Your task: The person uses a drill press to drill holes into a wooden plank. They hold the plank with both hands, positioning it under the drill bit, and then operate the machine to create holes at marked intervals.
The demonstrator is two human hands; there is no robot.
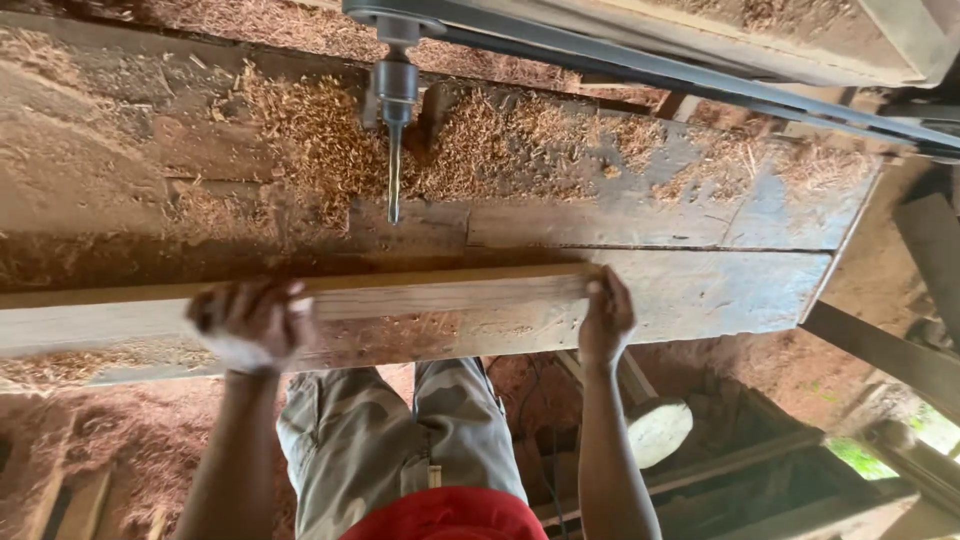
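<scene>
Both hands have a closed grip on the long wooden plank (400,292) lying across the sawdust-covered tabletop (700,290), left hand (250,325) near its middle, right hand (606,320) at its end, below the drill bit (394,170).

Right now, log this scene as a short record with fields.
setting: worn wooden workbench covered with sawdust
left hand: grip closed over the long wooden plank
right hand: fingers on the plank's right end
plank: lies lengthwise along the bench's near edge
machine: drill bit in a chuck, pointing at the plank, apart from it
belt: dark band running from the chuck toward the upper right
below: round log end under the bench
</scene>
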